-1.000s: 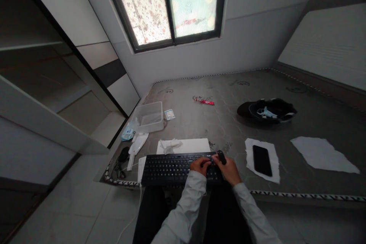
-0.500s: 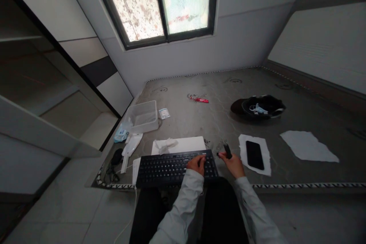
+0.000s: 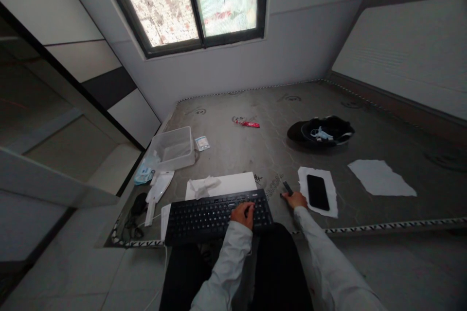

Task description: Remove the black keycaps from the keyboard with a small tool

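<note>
On my lap edge lies a black keyboard [image 3: 204, 216], tilted slightly, with a white cable below its left end. My left hand [image 3: 242, 215] rests over its right part, fingers curled and pressed together; what they hold, if anything, is hidden. Just right of the keyboard, my right hand [image 3: 296, 199] is closed around a short dark stick-shaped object [image 3: 288, 187] that points up and away. A tiny dark bit shows at its fingertips, too small to name. Behind the keyboard, a crumpled white tissue [image 3: 205, 186] lies on a white sheet [image 3: 237, 181].
A phone [image 3: 318, 193] lies on white paper [image 3: 332, 206], near another paper [image 3: 381, 177]. Farther back are a black cap [image 3: 297, 132] and a red item [image 3: 251, 124]. Leftward stand a clear plastic box [image 3: 175, 161], a small packet [image 3: 202, 143] and a black mouse [image 3: 139, 203].
My right hand has shifted away from me and tipped the dark object from near upright to slanting. My left hand stays over the keyboard. The whole view has swung slightly right.
</note>
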### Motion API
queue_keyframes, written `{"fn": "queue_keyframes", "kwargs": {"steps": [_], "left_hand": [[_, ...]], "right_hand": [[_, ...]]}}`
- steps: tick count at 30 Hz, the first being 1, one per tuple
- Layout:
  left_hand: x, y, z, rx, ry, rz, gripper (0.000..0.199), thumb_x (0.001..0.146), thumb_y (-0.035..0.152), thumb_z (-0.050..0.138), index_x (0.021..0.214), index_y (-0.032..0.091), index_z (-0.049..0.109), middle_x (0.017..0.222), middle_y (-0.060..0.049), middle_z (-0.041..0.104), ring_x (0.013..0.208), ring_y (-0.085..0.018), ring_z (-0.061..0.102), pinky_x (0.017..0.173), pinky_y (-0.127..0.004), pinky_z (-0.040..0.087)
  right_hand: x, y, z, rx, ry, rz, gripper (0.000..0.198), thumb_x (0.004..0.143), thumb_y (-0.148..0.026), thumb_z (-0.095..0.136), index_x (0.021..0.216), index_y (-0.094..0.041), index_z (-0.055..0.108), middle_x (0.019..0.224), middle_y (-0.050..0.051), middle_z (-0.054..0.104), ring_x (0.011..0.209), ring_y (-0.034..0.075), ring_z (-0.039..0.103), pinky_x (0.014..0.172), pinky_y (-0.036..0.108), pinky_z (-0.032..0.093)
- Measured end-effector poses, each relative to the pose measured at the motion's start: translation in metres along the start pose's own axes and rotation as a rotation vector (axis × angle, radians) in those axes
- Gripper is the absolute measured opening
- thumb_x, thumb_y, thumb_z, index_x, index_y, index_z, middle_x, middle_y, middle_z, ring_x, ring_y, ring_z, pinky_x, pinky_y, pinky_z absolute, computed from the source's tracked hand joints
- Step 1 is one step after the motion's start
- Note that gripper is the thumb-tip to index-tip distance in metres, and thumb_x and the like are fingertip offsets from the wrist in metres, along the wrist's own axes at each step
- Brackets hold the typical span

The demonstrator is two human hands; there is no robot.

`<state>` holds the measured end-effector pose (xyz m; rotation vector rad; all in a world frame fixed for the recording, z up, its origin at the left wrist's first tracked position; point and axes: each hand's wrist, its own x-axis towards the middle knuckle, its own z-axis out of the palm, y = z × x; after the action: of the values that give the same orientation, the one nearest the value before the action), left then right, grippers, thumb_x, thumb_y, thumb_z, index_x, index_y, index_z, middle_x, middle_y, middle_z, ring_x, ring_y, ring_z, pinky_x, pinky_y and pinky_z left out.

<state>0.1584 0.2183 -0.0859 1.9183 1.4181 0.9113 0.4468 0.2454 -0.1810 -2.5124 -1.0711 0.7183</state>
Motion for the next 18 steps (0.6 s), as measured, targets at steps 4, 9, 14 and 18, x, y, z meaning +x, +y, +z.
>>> {"fn": "queue_keyframes", "kwargs": {"steps": [4,9,14,18], "left_hand": [[-0.001,-0.002,0.001,0.001,-0.006,0.029,0.023,0.091,0.021,0.056,0.095,0.020,0.078,0.093,-0.008,0.083,0.087,-0.021,0.078,0.080,-0.034,0.063],[-0.002,-0.002,0.001,0.007,0.019,0.037,0.024,0.092,0.021,0.054,0.095,0.018,0.078,0.091,-0.009,0.083,0.085,-0.021,0.078,0.081,-0.034,0.063],[-0.003,-0.003,0.001,0.031,-0.004,0.072,0.024,0.092,0.020,0.054,0.095,0.019,0.078,0.092,-0.008,0.083,0.086,-0.021,0.078,0.079,-0.033,0.063],[-0.005,-0.004,0.003,0.056,-0.035,0.098,0.026,0.094,0.021,0.052,0.099,0.021,0.078,0.094,-0.008,0.082,0.089,-0.022,0.077,0.084,-0.034,0.063]], "right_hand": [[0.004,-0.002,0.004,-0.037,-0.033,0.003,0.038,0.079,-0.051,0.065,0.091,-0.019,0.081,0.094,0.018,0.079,0.092,0.033,0.075,0.071,0.036,0.054],[0.004,0.000,0.007,-0.040,-0.042,-0.003,0.040,0.082,-0.051,0.064,0.096,-0.018,0.081,0.098,0.018,0.079,0.094,0.032,0.075,0.072,0.035,0.054],[-0.004,-0.003,-0.003,0.001,0.013,-0.013,0.039,0.083,-0.051,0.062,0.094,-0.019,0.081,0.093,0.018,0.079,0.090,0.033,0.074,0.072,0.037,0.053],[-0.022,-0.015,-0.021,0.227,0.087,-0.072,0.050,0.088,-0.059,0.049,0.086,-0.019,0.080,0.079,0.015,0.078,0.085,0.032,0.073,0.073,0.037,0.050]]}}
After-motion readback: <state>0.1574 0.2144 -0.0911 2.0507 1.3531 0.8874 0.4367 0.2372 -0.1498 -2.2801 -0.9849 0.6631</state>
